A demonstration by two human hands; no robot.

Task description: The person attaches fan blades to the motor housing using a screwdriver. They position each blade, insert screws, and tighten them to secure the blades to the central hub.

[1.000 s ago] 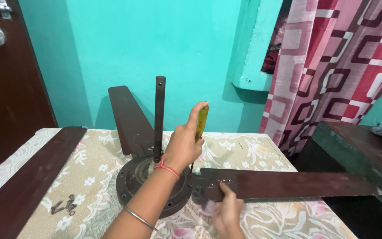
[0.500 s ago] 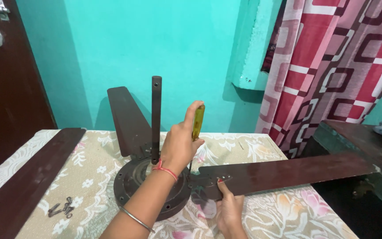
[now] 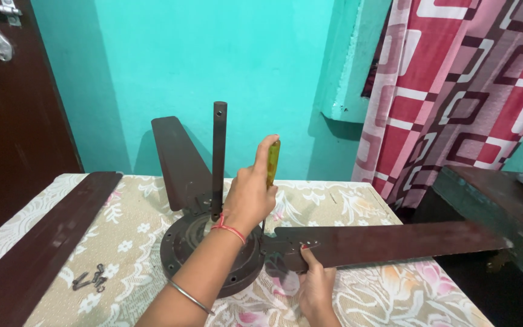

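Then the left hand (image 3: 250,197) stood clenched around a yellow screwdriver (image 3: 272,162), upright over the fan motor (image 3: 183,248) on the desk (image 3: 370,206); the right hand (image 3: 316,287) gripped the fan blade (image 3: 382,242) from beneath.

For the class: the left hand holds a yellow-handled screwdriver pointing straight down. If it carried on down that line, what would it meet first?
Probably the inner end of the fan blade by the motor hub; depth is unclear.

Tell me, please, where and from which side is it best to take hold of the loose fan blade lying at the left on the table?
Probably grip the loose blade near its middle, from its table-edge side: it lies flat, long and narrow, with both long edges exposed.
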